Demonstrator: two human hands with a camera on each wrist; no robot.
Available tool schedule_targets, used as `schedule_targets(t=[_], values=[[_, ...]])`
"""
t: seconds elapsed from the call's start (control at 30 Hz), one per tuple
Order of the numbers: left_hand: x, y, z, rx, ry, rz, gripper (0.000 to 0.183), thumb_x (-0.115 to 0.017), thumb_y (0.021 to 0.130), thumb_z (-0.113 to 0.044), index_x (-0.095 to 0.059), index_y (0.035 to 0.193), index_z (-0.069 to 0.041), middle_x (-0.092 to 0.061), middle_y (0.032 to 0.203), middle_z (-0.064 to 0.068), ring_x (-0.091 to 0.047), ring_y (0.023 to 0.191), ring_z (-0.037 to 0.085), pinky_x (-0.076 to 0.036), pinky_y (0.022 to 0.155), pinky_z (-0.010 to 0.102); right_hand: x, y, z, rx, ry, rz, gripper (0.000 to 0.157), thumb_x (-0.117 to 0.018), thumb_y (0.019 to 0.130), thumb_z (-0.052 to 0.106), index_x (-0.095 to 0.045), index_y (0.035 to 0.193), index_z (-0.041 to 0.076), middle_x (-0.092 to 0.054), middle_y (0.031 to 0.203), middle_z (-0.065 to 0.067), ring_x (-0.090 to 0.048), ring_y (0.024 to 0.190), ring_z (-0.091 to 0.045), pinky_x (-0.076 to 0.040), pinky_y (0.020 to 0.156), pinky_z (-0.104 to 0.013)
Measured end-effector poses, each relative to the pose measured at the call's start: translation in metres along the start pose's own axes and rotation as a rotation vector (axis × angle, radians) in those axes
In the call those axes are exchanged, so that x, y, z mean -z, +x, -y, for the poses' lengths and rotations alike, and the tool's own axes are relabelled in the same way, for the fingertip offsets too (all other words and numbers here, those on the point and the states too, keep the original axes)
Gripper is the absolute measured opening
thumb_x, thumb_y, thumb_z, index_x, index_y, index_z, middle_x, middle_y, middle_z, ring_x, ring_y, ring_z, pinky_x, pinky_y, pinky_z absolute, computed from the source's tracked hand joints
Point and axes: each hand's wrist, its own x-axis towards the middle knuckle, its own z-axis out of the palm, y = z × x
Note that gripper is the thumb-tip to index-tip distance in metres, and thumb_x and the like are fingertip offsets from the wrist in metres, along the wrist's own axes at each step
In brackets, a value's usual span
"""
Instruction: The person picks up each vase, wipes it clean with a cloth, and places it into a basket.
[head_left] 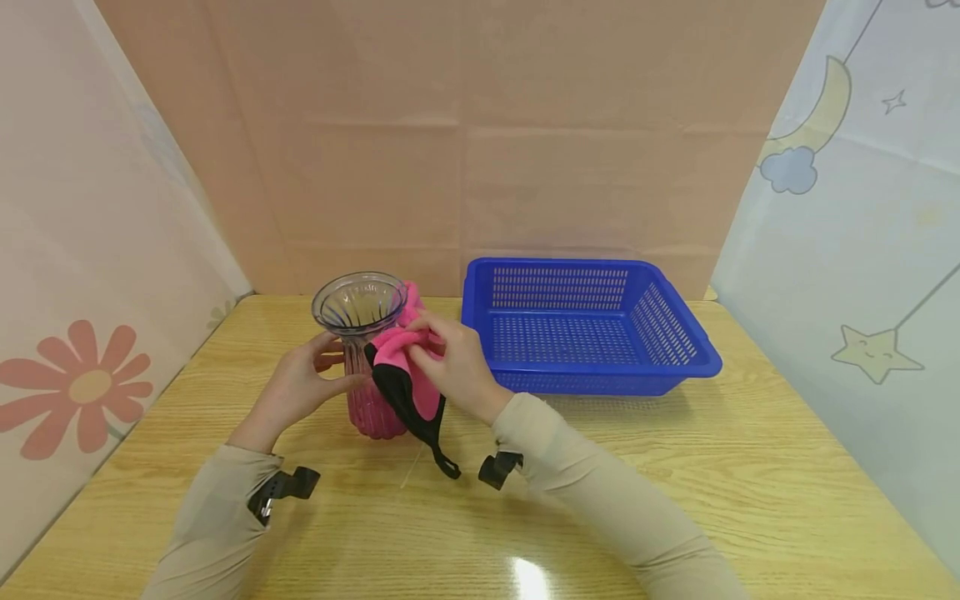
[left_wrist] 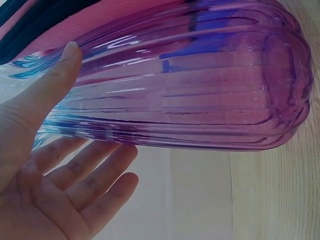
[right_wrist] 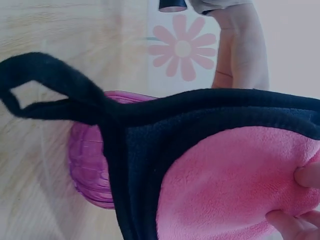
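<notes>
The ribbed glass vase [head_left: 358,354] stands about upright on the counter [head_left: 675,467], clearer at its flared rim and pink toward the foot. I judge it fairly heavy, rigid, smooth enough to slip and easily chipped, so the narrower part below the rim suits my hold. My left hand [head_left: 303,383] is there, at the vase's left, thumb on the near side and fingers curved behind. To the vase's right, my right hand [head_left: 461,367] pinches a pink cloth [head_left: 425,392] edged in black, its loop hanging down; that should be light, soft and floppy, best gripped by a bunched fold. Farther right of the vase sits the blue basket [head_left: 592,367], apart from it
</notes>
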Motion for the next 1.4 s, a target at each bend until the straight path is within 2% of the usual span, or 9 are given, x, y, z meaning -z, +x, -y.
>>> schedule_targets(t=[0.07,0.23,0.5,1.03,1.4], values=[[0.000,0.000,0.000,0.002,-0.005,0.002,0.074,-0.072,0.081,-0.029,-0.037,0.140,-0.001,-0.052,0.129,0.030,-0.053,0.116,0.048,-0.048,0.093,0.057,0.002,0.001,0.001,-0.006,0.018,-0.027,0.011,-0.065,0.083,-0.001,-0.063,0.094,-0.001,-0.067,0.109,-0.018,-0.062,0.111,-0.029,-0.057,0.080,-0.024],[0.000,0.000,-0.001,0.010,-0.006,0.004,0.075,-0.072,0.081,-0.028,-0.035,0.141,0.000,-0.053,0.129,0.030,-0.053,0.116,0.048,-0.048,0.093,0.056,0.006,0.002,0.002,0.001,0.060,-0.082,0.015,-0.066,0.082,-0.003,-0.064,0.096,-0.002,-0.065,0.114,-0.020,-0.064,0.106,-0.029,-0.057,0.079,-0.024],[0.000,0.000,0.000,0.003,-0.023,0.001,0.076,-0.073,0.080,-0.028,-0.036,0.141,-0.002,-0.054,0.128,0.029,-0.053,0.116,0.047,-0.050,0.092,0.054,0.008,0.003,0.005,0.008,0.122,-0.127,0.016,-0.065,0.081,-0.004,-0.064,0.097,-0.004,-0.062,0.119,-0.021,-0.062,0.109,-0.030,-0.057,0.079,-0.025],[0.000,0.000,0.000,-0.021,-0.019,-0.010,0.073,-0.073,0.081,-0.027,-0.037,0.140,-0.002,-0.054,0.127,0.030,-0.055,0.115,0.047,-0.049,0.092,0.055,-0.007,-0.002,-0.002,-0.028,0.093,-0.041,0.012,-0.065,0.083,-0.002,-0.063,0.095,-0.002,-0.064,0.107,-0.018,-0.059,0.116,-0.029,-0.056,0.083,-0.023],[0.000,0.000,0.002,-0.023,-0.027,-0.007,0.073,-0.072,0.082,-0.024,-0.036,0.141,-0.002,-0.053,0.127,0.031,-0.054,0.115,0.047,-0.049,0.092,0.056,-0.009,-0.003,-0.001,-0.036,0.019,0.013,0.010,-0.065,0.083,0.000,-0.063,0.094,-0.001,-0.064,0.099,-0.016,-0.065,0.095,-0.023,-0.057,0.079,-0.021]])
